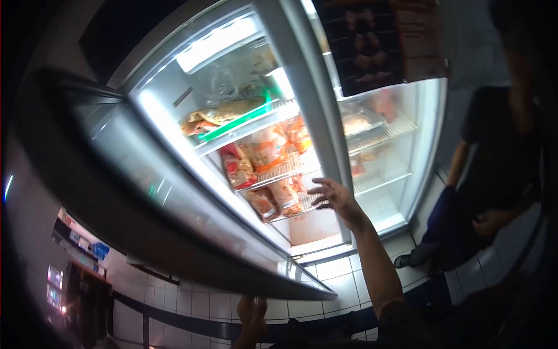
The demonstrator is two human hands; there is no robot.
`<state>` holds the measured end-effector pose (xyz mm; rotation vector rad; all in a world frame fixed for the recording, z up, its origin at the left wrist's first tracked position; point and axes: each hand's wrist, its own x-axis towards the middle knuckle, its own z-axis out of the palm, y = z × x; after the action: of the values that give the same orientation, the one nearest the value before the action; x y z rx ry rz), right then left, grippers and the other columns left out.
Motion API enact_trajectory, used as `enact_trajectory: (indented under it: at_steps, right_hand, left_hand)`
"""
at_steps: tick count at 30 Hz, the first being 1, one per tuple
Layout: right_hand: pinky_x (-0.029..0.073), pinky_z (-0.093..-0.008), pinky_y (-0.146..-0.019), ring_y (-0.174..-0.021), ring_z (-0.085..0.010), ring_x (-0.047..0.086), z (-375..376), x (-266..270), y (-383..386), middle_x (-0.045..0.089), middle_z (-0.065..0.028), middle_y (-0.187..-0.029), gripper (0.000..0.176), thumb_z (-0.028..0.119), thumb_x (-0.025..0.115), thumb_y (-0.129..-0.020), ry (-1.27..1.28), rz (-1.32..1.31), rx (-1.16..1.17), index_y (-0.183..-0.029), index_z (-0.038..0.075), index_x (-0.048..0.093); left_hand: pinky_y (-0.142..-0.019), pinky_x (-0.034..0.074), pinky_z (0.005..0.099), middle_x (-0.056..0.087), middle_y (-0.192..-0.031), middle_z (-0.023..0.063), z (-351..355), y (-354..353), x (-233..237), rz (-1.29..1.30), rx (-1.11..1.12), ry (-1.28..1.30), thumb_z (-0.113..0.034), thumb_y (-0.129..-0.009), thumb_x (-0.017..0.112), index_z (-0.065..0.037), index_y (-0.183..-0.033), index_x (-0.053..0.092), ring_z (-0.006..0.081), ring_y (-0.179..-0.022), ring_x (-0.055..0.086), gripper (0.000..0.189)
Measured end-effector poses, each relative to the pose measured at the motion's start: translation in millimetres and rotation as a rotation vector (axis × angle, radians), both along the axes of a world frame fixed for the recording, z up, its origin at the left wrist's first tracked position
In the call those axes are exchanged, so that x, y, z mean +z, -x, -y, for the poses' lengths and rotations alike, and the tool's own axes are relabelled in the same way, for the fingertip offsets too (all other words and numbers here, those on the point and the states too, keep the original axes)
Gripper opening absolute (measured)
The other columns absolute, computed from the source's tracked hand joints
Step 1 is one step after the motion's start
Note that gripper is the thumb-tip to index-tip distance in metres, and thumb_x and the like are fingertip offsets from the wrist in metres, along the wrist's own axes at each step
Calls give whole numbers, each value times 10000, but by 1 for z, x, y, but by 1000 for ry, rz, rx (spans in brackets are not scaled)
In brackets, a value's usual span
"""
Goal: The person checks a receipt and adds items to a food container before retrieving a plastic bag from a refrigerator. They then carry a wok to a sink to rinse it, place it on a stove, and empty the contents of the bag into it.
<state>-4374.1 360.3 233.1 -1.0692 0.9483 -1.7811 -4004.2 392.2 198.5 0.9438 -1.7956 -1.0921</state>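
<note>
A lit glass-door fridge [317, 87] stands in front of me, and its left door [192, 256] is swung open. My right hand [337, 200] is stretched toward the lower shelves, fingers apart, with nothing in it. Nearest to it are bagged reddish packages [288, 195] on a wire shelf. My left hand [251, 314] is closed at the lower edge of the open door; its fingertips are partly hidden by the door. Higher up lie more packages, among them an orange-and-clear bag [264, 148] and a tan bag [224, 113] behind a green shelf strip [238, 124].
The fridge's right section stays behind glass, with a wrapped tray [360, 122] inside and a dark poster [372, 46] on its upper part. A person in dark clothes [494, 157] stands at the right. White floor tiles [337, 291] lie below.
</note>
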Motion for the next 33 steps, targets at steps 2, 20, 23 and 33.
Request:
enact_trajectory:
  at_steps: [2,20,23,33]
  right_hand:
    - [524,-267,-751,-835,-122,625,51,27,-2,659,-109,-1069,439,292,535,-982,-2,-122,-12,-1312,6,494]
    - [338,-519,-998,-1156,-297,580,372,207,-35,651,-131,-1198,474,392,676,-742,-554,-1523,-743,-1127,115,679]
    - [348,-538,-1001,-1172,-283,584,385,215,-23,634,-121,-1237,544,430,701,-732,-651,-1508,-592,-1174,117,653]
    - [426,-582,-949,-1213,-324,552,412,198,-2,587,-149,-1293,426,209,613,-786,-686,-1380,-791,-1210,165,621]
  left_hand:
    - [-848,447,350,620,-1014,140,-14,-42,-15,-40,165,-71,-82,-939,572,40,-1142,559,217,-968,587,237]
    - [-878,430,414,584,-1079,185,18,-135,-30,-150,648,-89,-76,-950,539,53,-1177,531,290,-1014,561,261]
    - [-882,427,425,578,-1089,192,31,-138,-27,-138,659,-84,-75,-952,533,55,-1183,526,302,-1021,556,265]
    - [-899,418,461,558,-1125,217,46,-130,-25,-123,653,-55,-72,-958,515,62,-1202,511,342,-1047,542,278]
